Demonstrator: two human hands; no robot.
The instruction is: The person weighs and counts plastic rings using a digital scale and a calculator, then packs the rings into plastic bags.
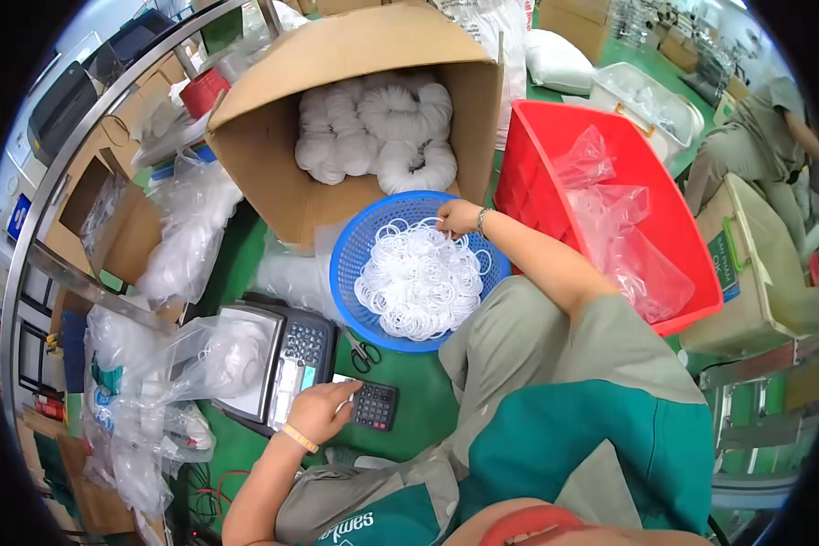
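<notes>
A blue plastic basket (341, 289) holds a heap of white rings (419, 282) that look like thin, soft loops. At the heap's upper right edge my right hand (460, 218) has its fingers closed on some of the rings. My left hand (320, 411) is at the left end of a black calculator (376, 407), thumb and fingers closed about its edge; part of the calculator is hidden beneath them. Beside that hand is a scale (305, 346) with a keypad, and a clear bag of white material (237, 355) rests on its pan. Black-handled scissors (364, 355) lie between scale and basket.
A cardboard box (355, 45) with white coiled bundles (373, 127) opens toward me behind the basket. To the right stands a red bin (537, 173) with clear plastic bags. A metal rail (41, 191) curves along the left. Another person (755, 146) is at the far right.
</notes>
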